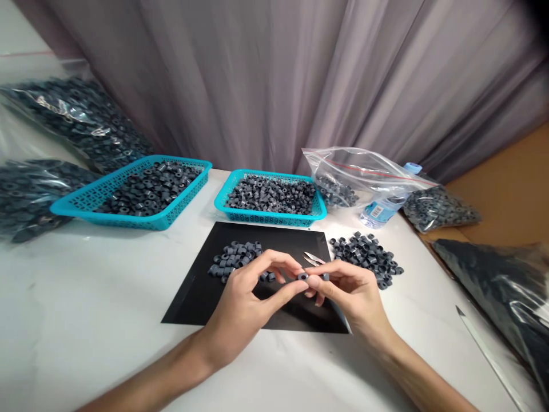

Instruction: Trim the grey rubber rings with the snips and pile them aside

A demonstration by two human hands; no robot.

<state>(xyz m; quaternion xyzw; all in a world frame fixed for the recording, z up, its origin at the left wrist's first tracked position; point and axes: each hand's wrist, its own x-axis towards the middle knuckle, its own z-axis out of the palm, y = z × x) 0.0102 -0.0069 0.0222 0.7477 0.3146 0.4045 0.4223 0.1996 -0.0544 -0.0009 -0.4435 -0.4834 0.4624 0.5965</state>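
Working position at a white surface (107, 297); clock positions are read from the centre of the black mat (193, 303), with 12 o'clock away from the person. The surface is bounded at 12 o'clock by a grey curtain (257, 86) and toward 3 o'clock by a filled dark bag (497, 297). Its widest open stretch lies from 8 to 9 o'clock; a narrower one, near 4 o'clock, is crossed by a pale rod (486, 355). A turquoise basket (319, 214) at 12 o'clock stands just beyond the mat's far edge, and a larger basket (165, 222) at 10 o'clock is well apart from it. A loose pile (366, 257) lies near 3 o'clock, beside the mat's right edge.

The left hand (244, 297) is nearly closed, thumb and index finger pinching a dark ring (302, 276) above the mat. The right hand (358, 292) is likewise nearly closed, its thumb tip against the ring's 3 o'clock side; a second ring (325, 277) is lodged among its curled fingers. Pointed blades (312, 258) show just beyond; whether this hand holds them cannot be told. A cluster of rings (235, 257) rests on the mat toward 10 o'clock.
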